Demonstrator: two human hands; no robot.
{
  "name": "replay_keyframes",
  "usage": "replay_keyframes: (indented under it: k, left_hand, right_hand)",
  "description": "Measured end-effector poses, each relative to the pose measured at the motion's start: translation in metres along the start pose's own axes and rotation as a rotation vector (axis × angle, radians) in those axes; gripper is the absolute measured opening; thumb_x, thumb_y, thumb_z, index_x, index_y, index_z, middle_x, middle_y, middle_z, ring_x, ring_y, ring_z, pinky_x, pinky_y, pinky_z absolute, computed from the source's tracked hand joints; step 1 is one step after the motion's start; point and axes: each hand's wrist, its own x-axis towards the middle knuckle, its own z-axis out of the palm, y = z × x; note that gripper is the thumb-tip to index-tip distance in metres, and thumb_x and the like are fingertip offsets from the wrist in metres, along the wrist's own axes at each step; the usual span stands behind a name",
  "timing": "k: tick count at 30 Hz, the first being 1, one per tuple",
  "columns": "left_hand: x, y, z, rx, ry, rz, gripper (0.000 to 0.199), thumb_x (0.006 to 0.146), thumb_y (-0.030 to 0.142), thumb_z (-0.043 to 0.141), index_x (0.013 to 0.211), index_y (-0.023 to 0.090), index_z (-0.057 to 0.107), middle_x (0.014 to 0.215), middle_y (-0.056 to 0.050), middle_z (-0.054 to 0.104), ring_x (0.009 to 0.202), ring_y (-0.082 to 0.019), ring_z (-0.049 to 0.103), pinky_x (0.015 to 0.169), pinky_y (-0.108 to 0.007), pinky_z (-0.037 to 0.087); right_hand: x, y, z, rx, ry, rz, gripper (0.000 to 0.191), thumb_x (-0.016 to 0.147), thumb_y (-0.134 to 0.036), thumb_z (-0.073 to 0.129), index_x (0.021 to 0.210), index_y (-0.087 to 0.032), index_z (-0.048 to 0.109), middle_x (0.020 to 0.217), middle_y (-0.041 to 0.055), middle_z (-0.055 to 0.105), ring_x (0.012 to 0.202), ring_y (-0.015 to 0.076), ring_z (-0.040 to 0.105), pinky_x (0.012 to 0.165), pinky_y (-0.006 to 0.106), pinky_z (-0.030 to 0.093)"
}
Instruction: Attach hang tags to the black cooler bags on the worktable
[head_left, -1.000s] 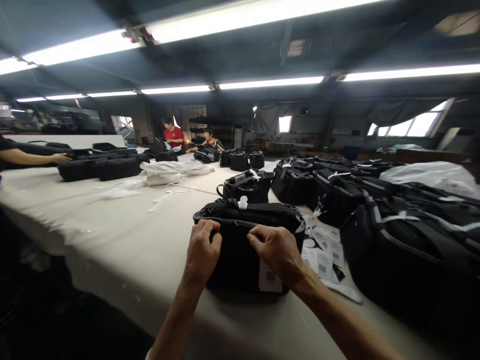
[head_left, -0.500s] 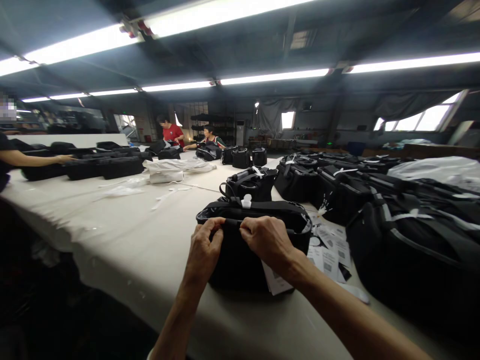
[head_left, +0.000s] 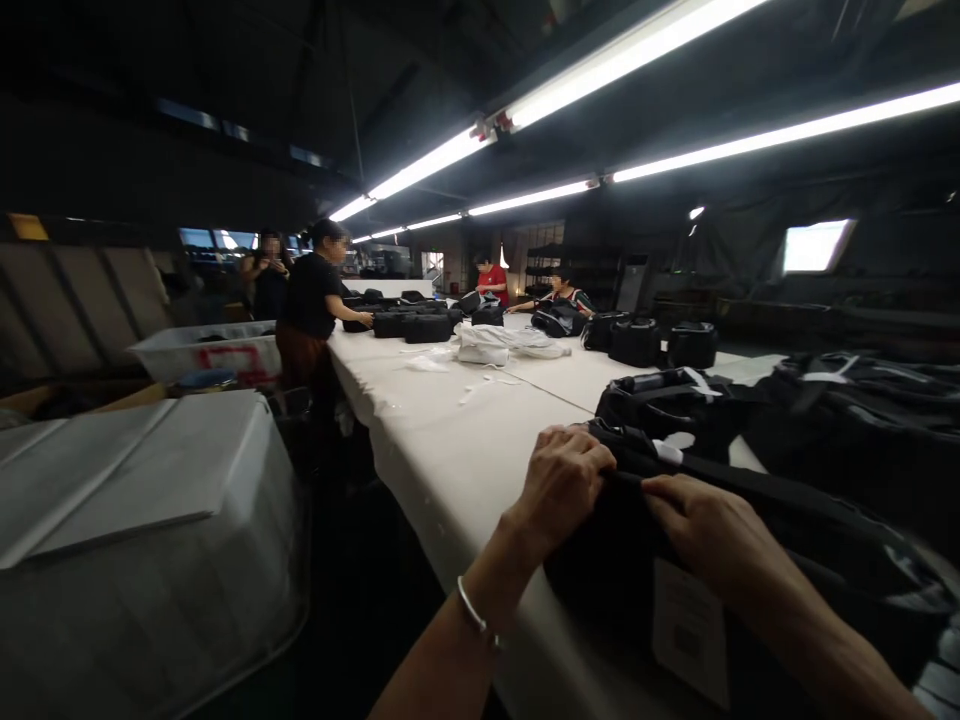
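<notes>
A black fabric bag [head_left: 600, 560] stands at the near edge of the table, its top gaping. My left hand [head_left: 562, 485] pinches the bag's near rim, fingers bent over it and a bracelet on the wrist. A short way to the right, my right hand [head_left: 709, 515] grips the same rim between thumb and fingers. A white printed tag [head_left: 690, 630] hangs on the bag's front below my right hand. Behind my hands, a white piece [head_left: 670, 450] shows on the bag's strap. My fingertips are partly hidden by the rim.
More black bags [head_left: 667, 395] stand beyond and to the right on the cloth-covered table [head_left: 450, 430]. White plastic wrapping [head_left: 510, 343] lies farther back. A large pale bin [head_left: 150, 520] is on the floor at left. Several people work around the far side, one in black [head_left: 309, 295].
The view has swung left, bringing the bin and more people into sight. Both hands still hold the rim; the bag now appears farther right and closer.
</notes>
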Motion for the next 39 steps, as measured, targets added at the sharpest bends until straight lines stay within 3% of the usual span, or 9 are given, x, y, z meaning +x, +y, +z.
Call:
replay_keyframes:
  k: [4,8,11,15,20,26,29,34,39]
  left_hand:
    - [0.003,-0.015,0.002,-0.055,-0.05,0.095,0.005,0.09,0.023,0.067,0.095,0.023,0.067,0.089,0.002,0.071,0.086,-0.015,0.066,0.084,-0.028,0.05]
    - [-0.002,-0.019,0.003,-0.096,0.009,0.148,0.013,0.097,0.022,0.055,0.097,0.018,0.068,0.088,-0.003,0.073,0.082,-0.017,0.067,0.08,-0.03,0.051]
    - [-0.004,-0.021,0.002,-0.124,0.043,0.193,0.02,0.1,0.02,0.048,0.101,0.017,0.068,0.089,-0.005,0.074,0.083,-0.019,0.068,0.079,-0.033,0.052]
    - [-0.004,-0.025,0.0,-0.08,0.057,0.211,0.024,0.101,0.02,0.044,0.102,0.018,0.068,0.091,-0.006,0.074,0.085,-0.018,0.069,0.081,-0.033,0.054]
    - [-0.005,-0.031,-0.002,-0.045,0.041,0.326,0.018,0.099,0.025,0.051,0.111,0.02,0.064,0.1,-0.007,0.073,0.092,-0.02,0.07,0.085,-0.033,0.055]
    - [0.002,-0.048,0.004,-0.053,0.149,0.457,0.02,0.099,0.029,0.048,0.113,0.024,0.062,0.099,-0.004,0.074,0.085,-0.021,0.071,0.078,-0.032,0.054]
    - [0.005,-0.041,0.003,0.022,0.196,0.404,0.021,0.099,0.035,0.046,0.105,0.024,0.063,0.095,-0.004,0.075,0.08,-0.024,0.071,0.072,-0.035,0.052]
    - [0.0,-0.019,-0.002,0.042,0.222,0.294,0.017,0.097,0.034,0.048,0.095,0.025,0.062,0.102,-0.005,0.073,0.091,-0.027,0.069,0.086,-0.042,0.049]
    - [-0.005,-0.015,-0.001,-0.024,0.153,0.214,0.016,0.097,0.029,0.048,0.101,0.025,0.063,0.098,-0.003,0.074,0.09,-0.023,0.068,0.087,-0.038,0.048]
  right_hand:
    - [-0.005,-0.003,0.0,0.14,0.017,0.028,0.031,0.084,-0.028,0.047,0.089,-0.025,0.078,0.087,0.0049,0.074,0.08,0.0236,0.07,0.072,0.033,0.05]
    - [-0.012,-0.015,-0.002,0.314,0.042,0.124,0.02,0.083,-0.025,0.053,0.089,-0.023,0.072,0.072,0.0005,0.07,0.06,0.0183,0.067,0.059,0.028,0.049]
    - [-0.008,-0.019,-0.001,0.333,0.076,0.173,0.01,0.078,-0.019,0.06,0.087,-0.022,0.065,0.077,-0.001,0.07,0.054,0.0144,0.065,0.055,0.024,0.047]
    - [0.001,-0.016,0.002,0.403,0.052,0.234,0.014,0.078,-0.02,0.065,0.092,-0.023,0.065,0.081,-0.0014,0.071,0.042,0.0096,0.058,0.047,0.022,0.042]
    - [0.001,-0.018,-0.002,0.343,0.089,0.242,0.017,0.074,-0.02,0.071,0.091,-0.024,0.069,0.085,-0.0013,0.072,0.058,0.0122,0.063,0.052,0.021,0.043]
    - [0.0,-0.02,-0.017,0.314,0.037,0.272,0.02,0.072,-0.029,0.077,0.092,-0.029,0.073,0.084,-0.0041,0.073,0.064,0.0129,0.066,0.062,0.022,0.047]
    - [-0.01,-0.017,-0.024,0.385,0.013,0.247,0.018,0.074,-0.03,0.076,0.091,-0.029,0.074,0.079,-0.0049,0.073,0.061,0.0125,0.066,0.06,0.021,0.048]
    - [-0.025,-0.006,-0.026,0.541,-0.001,0.16,0.015,0.079,-0.026,0.071,0.094,-0.026,0.073,0.077,-0.0049,0.072,0.052,0.0093,0.064,0.056,0.019,0.048]
    - [-0.016,-0.008,-0.017,0.306,0.111,0.179,0.009,0.081,-0.022,0.069,0.089,-0.026,0.071,0.081,-0.0041,0.073,0.05,0.0094,0.062,0.059,0.022,0.046]
